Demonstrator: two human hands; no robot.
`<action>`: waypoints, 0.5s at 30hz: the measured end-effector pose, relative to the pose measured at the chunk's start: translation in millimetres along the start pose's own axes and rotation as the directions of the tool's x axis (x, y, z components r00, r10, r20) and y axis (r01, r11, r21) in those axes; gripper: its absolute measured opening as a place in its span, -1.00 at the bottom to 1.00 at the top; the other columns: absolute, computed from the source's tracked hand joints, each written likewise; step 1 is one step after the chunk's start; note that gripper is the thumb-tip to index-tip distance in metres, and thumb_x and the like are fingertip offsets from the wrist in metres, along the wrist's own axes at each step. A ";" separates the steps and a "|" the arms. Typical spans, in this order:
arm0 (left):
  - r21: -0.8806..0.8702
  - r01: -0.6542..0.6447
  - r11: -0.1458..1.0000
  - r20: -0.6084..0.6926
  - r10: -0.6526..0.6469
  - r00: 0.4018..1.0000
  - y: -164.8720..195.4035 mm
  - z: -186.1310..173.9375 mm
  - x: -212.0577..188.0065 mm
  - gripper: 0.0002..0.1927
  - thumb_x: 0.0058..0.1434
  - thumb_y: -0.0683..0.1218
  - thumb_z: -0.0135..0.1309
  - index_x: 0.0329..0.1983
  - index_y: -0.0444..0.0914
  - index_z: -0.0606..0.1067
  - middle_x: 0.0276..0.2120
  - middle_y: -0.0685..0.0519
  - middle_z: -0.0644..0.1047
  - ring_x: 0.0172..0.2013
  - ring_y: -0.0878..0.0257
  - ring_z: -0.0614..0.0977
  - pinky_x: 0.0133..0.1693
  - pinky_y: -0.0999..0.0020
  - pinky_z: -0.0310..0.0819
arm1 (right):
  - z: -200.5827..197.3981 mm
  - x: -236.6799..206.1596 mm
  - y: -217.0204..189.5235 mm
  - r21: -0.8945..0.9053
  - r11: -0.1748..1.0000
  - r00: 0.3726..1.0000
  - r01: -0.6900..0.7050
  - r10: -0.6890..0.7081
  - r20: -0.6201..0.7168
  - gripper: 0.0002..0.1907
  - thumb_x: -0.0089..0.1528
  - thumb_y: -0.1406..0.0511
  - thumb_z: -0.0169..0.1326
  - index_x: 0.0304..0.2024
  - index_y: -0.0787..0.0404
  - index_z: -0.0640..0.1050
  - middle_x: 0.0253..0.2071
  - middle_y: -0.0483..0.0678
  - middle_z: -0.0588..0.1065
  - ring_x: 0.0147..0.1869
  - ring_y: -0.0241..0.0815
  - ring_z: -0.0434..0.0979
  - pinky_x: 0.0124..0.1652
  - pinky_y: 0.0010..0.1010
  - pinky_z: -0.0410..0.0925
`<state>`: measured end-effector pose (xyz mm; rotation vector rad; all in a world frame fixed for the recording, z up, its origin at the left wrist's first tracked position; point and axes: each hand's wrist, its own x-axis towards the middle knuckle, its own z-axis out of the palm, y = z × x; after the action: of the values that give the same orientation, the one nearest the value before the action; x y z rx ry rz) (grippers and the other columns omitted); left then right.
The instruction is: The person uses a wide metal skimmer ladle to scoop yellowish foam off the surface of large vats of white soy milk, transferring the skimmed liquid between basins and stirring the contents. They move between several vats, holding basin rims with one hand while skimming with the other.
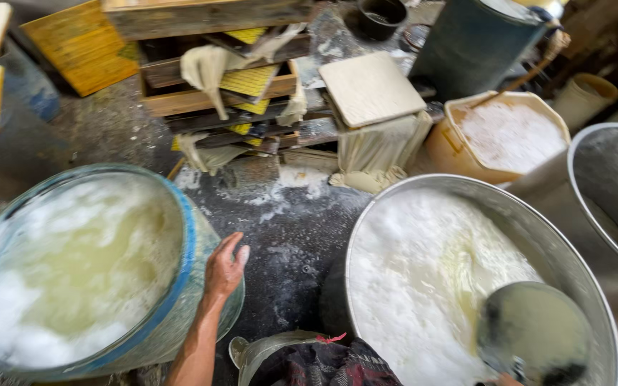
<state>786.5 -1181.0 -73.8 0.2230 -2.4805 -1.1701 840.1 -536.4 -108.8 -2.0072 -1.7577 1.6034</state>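
Steel, dull and wet, makes up the big metal vat [574, 264] at the near right, brimming with white foam over a yellowish liquid; a round ladle [534, 332] (blurred, its bowl coated in pale liquid) hangs over the vat's near right side. The right hand [503, 381] shows only as a sliver at the bottom edge, seemingly at the ladle's handle; how its fingers close cannot be told. The left hand [224, 270] is spread open, holding nothing, next to the rim of the blue barrel [189, 243] at the near left, also full of foamy liquid. The ladle is probably stiff, slippery when wet, and heavy once filled; the handle end is the place to grip, level so nothing slops. Farther off stand wooden frames [209, 86] draped with cloth and a tub [466, 143] of white curd.
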 end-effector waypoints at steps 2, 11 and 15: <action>0.048 0.039 0.998 -0.102 -0.034 0.994 -30.7 -47.7 -13.3 -0.56 0.30 -0.01 0.12 0.17 -0.33 0.51 0.15 -0.19 0.55 0.17 -0.09 0.57 0.18 0.13 0.42 | 15.6 -5.8 -3.2 -0.017 0.991 0.991 0.129 -0.130 -0.044 -0.90 0.29 0.34 0.00 -0.29 0.27 0.41 -0.49 -0.03 0.38 -0.51 -0.14 0.41 -0.51 -0.26 0.36; 0.371 0.345 0.862 -0.290 -0.246 0.925 -136.2 -216.8 -98.7 -0.53 0.25 0.01 0.13 0.14 -0.34 0.53 0.07 -0.23 0.57 0.07 -0.20 0.57 0.08 -0.02 0.43 | 106.6 -95.3 13.9 0.236 0.844 0.683 0.481 -0.530 0.503 -0.77 0.36 0.26 0.05 -0.16 0.36 0.45 -0.41 0.03 0.43 -0.45 -0.09 0.45 -0.45 -0.17 0.41; 0.474 0.364 0.802 -0.293 -0.246 0.924 -156.9 -252.0 -126.8 -0.56 0.25 0.04 0.14 0.11 -0.30 0.55 0.04 -0.18 0.60 0.05 -0.15 0.61 0.11 0.01 0.46 | 224.1 -208.6 51.1 0.023 0.836 0.531 0.548 -0.369 0.763 -0.79 0.30 0.29 0.03 -0.29 0.35 0.48 -0.49 0.03 0.46 -0.51 -0.10 0.46 -0.49 -0.20 0.40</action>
<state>1001.9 -1421.2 -84.1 0.8871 -2.5646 -0.4982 759.1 -836.0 -109.4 -0.7084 -2.5206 2.2405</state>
